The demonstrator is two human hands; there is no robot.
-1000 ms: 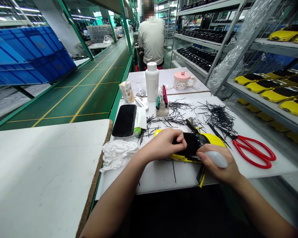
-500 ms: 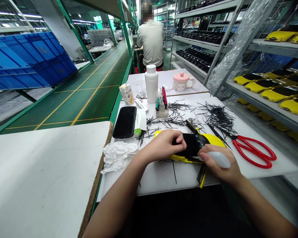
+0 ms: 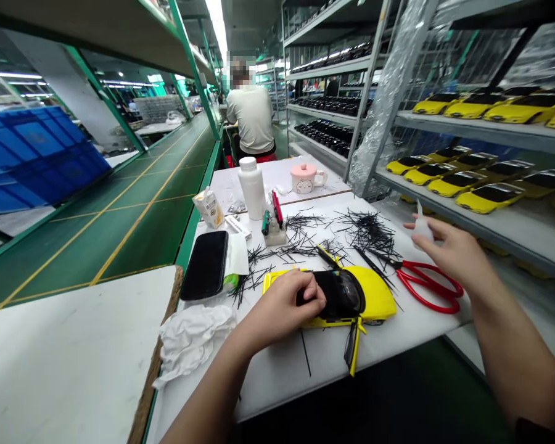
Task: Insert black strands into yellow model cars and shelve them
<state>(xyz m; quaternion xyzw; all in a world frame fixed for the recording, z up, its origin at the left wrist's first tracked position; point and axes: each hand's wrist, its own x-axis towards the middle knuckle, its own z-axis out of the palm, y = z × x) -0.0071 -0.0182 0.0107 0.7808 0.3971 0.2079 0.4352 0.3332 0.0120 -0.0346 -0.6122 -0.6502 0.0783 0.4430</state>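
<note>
A yellow model car (image 3: 374,290) with a black roof lies on the white tabletop, both its doors swung out. My left hand (image 3: 291,302) is closed, its curled fingers pressed against the rear of the roof and holding the car. Whether something small is also between those fingers is hidden. Off to the right, above the table edge, my right hand (image 3: 453,250) grips a small white squeeze bottle (image 3: 422,231) with a thin nozzle pointing up. Red-handled scissors (image 3: 430,287) lie below that hand. Thin black strips (image 3: 370,234) are heaped behind the car.
A phone (image 3: 206,265), crumpled tissue (image 3: 194,336), small carton (image 3: 209,206), white bottle (image 3: 252,188), pen stand (image 3: 275,235) and pink-lidded mug (image 3: 304,179) occupy the table's left and back. Shelves (image 3: 467,191) of yellow cars flank the right. A green conveyor (image 3: 139,203) runs along the left. Ahead sits a person (image 3: 250,120).
My right hand has moved away from the car to the right, carrying the squeeze bottle, now nozzle up. My left hand stays on the roof. The view has shifted to the right and up.
</note>
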